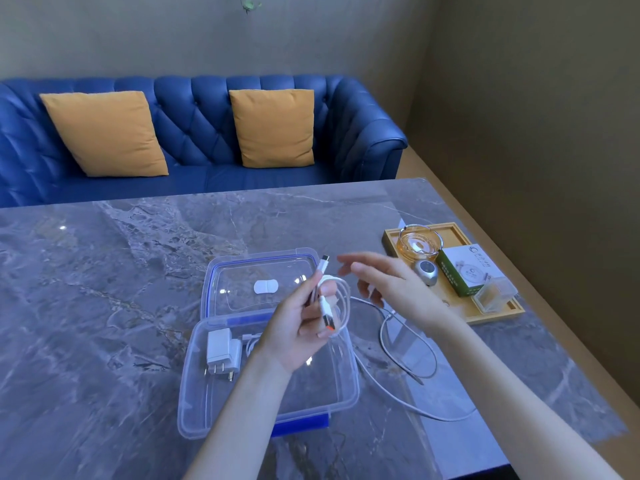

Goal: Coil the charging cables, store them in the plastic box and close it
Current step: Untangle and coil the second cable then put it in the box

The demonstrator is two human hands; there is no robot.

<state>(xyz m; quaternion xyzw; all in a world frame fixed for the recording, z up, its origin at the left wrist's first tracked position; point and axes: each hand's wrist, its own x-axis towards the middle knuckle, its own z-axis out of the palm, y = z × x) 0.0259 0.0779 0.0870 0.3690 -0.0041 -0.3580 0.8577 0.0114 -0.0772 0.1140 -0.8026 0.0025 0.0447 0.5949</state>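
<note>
My left hand [298, 327] holds a coiled white charging cable [341, 299] above the clear plastic box [197, 403]; both plugs stick out between the fingers, one with an orange tip. My right hand [391, 289] hovers just right of the coil, blurred, fingers spread and empty. The box stands with its lid [242, 271] swung back flat on the table. Inside the box lie a white charger plug [221, 349] and a small bundle of cable, partly hidden by my left wrist. A second white cable [408, 358] lies loose on the table to the right of the box.
A wooden tray [498, 315] at the right holds a glass ashtray [420, 242], a green and white carton [465, 270], a small clear case and a round grey gadget. The marble table's right edge runs near it. A blue sofa with two yellow cushions stands behind.
</note>
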